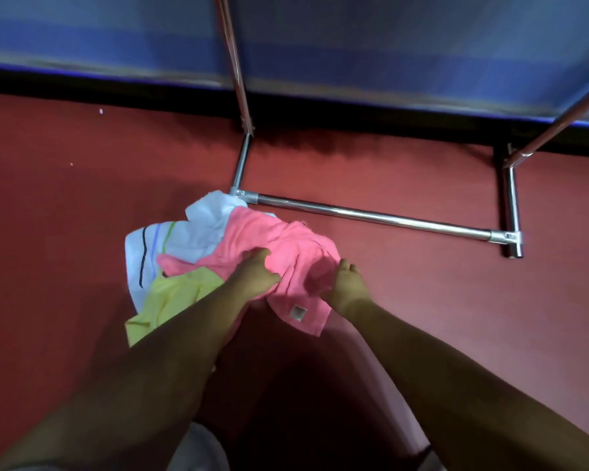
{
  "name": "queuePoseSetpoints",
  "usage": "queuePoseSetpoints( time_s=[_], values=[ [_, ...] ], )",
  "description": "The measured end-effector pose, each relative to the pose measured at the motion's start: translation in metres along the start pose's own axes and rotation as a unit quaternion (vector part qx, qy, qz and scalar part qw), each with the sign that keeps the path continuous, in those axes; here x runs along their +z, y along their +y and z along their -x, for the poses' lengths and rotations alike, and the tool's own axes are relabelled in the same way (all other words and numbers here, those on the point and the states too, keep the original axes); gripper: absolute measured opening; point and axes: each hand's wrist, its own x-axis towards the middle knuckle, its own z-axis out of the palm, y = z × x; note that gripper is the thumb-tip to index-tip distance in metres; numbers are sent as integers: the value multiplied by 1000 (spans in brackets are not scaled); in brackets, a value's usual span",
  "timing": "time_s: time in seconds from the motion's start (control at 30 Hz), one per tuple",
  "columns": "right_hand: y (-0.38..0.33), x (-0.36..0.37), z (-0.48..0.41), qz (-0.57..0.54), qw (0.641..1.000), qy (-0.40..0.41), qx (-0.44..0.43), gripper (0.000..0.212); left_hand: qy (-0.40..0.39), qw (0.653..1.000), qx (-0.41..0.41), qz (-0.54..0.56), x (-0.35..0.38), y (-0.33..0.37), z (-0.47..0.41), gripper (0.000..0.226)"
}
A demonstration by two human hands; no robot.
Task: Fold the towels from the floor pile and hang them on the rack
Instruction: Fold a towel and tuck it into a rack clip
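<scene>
A crumpled pink towel point(279, 243) lies on top of a floor pile, over a white striped towel point(157, 246) and a yellow towel point(170, 297). My left hand point(257, 273) grips a bunch of the pink towel near its middle. At the towel's right edge, my right hand point(346, 287) pinches the cloth, just above a small sewn label. The metal rack point(371, 215) stands right behind the pile, its base bar on the floor and two uprights rising out of view.
The floor is red carpet point(65, 215). A blue striped wall point(354, 39) with a black skirting runs behind the rack. The rack's right foot point(512, 212) sticks out toward me.
</scene>
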Motion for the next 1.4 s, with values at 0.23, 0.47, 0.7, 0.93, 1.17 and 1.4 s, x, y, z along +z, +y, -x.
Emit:
queuePoseSetpoints(
  time_s=[0.23, 0.47, 0.7, 0.93, 1.17, 1.4],
  values=[
    [39, 52, -7, 21, 1000, 9, 2, 52, -37, 999, -1, -25, 36, -33, -13, 56],
    [17, 21, 7, -286, 957, 32, -20, 16, 4, 996, 35, 76, 18, 7, 4, 25],
    [-44, -103, 72, -440, 892, 58, -81, 25, 74, 951, 64, 292, -77, 74, 63, 15],
    [-105, -210, 232, -475, 843, 114, -227, 18, 151, 892, 177, 388, -164, 136, 194, 4],
    [-113, -248, 368, -406, 811, 188, -377, 13, 189, 905, 234, 300, -197, 158, 314, 18],
    [-88, -212, 395, -381, 823, 156, -392, 4, 158, 862, 355, 325, -168, 138, 342, 76]
  ],
)
